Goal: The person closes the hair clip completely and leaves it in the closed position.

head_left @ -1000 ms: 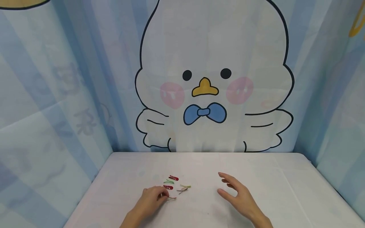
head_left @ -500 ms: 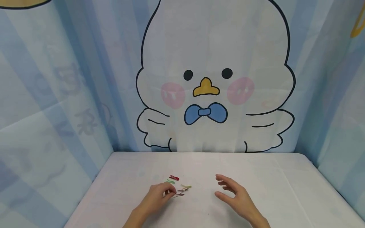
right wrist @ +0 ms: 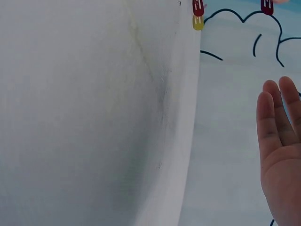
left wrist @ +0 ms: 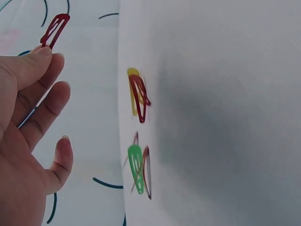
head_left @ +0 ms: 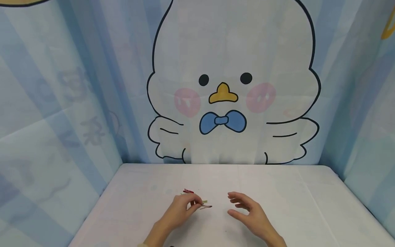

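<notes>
Thumb and forefinger of my left hand (head_left: 183,212) pinch a dark red snap hair clip (left wrist: 55,30) by one end; its other end points right, toward my right hand, in the head view. Behind that hand lie more snap clips, partly covered in the head view. The left wrist view shows a red clip (left wrist: 139,96) overlapping a yellow clip (left wrist: 132,73), and a green clip (left wrist: 135,167) beside a thin brownish-red clip (left wrist: 147,174). My right hand (head_left: 254,216) hovers over the table to the right, fingers loosely bent, thumb apart, holding nothing.
A white-covered table (head_left: 277,185) carries everything. Behind it hangs a pale blue curtain (head_left: 135,103) printed with a cartoon bird, and similar curtains close off both sides.
My left hand has moved right and slightly away with the pinched clip, now covering part of the other clips. My right hand has drifted a little left.
</notes>
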Available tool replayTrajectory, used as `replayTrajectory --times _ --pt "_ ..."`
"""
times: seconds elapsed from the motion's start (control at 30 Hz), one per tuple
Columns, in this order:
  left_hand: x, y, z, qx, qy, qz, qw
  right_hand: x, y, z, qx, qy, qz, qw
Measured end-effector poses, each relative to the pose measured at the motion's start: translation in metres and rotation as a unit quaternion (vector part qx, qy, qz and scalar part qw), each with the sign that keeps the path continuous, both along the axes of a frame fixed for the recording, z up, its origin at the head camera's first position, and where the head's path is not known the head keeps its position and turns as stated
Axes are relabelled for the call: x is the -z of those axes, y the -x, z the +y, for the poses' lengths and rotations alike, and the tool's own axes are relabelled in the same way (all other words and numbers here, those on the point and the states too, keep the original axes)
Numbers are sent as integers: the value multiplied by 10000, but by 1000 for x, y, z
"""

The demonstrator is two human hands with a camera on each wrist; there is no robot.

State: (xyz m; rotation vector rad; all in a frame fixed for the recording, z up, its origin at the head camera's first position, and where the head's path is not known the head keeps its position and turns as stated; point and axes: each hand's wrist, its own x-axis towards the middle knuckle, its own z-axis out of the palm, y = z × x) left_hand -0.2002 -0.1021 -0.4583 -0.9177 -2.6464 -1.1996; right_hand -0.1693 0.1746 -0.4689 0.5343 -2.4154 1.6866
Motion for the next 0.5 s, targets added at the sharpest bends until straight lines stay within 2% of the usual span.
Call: replayTrajectory --times 0.23,0.5 --pt "-5 -1 12 98 -216 -102 9997 3 2 -7 -242 67 464 9986" --pt "-5 -3 19 243 -439 0 9987 4 3 -17 -313 22 992 9946"
